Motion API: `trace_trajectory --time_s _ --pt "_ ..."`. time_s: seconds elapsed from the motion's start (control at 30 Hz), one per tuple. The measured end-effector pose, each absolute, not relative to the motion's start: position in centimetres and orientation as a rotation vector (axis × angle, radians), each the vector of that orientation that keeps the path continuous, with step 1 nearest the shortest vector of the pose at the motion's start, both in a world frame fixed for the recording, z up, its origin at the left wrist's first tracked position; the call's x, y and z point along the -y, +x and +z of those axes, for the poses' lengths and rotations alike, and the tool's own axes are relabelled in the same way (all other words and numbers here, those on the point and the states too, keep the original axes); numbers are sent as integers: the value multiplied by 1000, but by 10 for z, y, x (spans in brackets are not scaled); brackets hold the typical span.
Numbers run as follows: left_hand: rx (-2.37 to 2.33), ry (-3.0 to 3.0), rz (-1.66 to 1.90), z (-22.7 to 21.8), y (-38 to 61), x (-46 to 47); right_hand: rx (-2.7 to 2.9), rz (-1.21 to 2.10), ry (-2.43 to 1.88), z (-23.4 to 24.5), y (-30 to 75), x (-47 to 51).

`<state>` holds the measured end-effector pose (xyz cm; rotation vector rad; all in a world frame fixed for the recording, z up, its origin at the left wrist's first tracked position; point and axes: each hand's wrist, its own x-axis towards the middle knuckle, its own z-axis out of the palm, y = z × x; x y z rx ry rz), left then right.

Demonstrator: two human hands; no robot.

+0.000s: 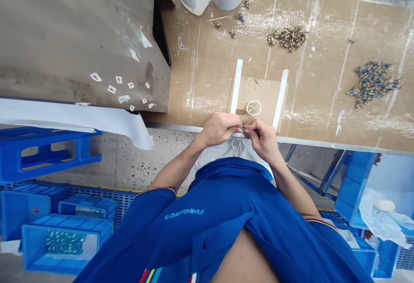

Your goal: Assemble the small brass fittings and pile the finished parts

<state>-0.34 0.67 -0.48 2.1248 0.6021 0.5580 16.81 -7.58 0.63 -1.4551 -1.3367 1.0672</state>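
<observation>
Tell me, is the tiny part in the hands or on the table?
In the hands: the tiny part is pinched at the fingertips of the right hand, beside the left hand.

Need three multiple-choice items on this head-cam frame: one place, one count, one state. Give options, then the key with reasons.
1. Where is the heap of blue-and-brass parts on the cardboard bench top?
A) In a floor crate
B) To the right of the white tape strips
C) In the left hand

2. How many white tape strips lie on the cardboard near the hands?
A) Two
B) One
C) Four

3. How do the left hand and right hand stand?
A) Flat on the cardboard, far apart
B) Down at the person's sides
C) Raised at the bench's near edge, fingertips together at a small part

1: B, the heap lies on the cardboard well right of the strips.
2: A, one strip runs on each side of the patch before the hands.
3: C, both hands meet over the edge, pinching the part.
</observation>
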Motion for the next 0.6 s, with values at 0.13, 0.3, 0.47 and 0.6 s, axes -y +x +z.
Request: trace_trajectory --time_s 0.13,0.3,0.47,0.6 --pt "-618 2134 540 -4 -5 -6 1317 1091 -1459 3 171 75" --pt "-627 2085 557 -3 -4 -9 1179 1215 -1421 2 169 74" --pt "-667 1857 534 28 -25 -11 1104 1118 -1412 15 178 76" --pt "-690 1845 538 80 -99 4 1003 675 -1603 19 234 83"
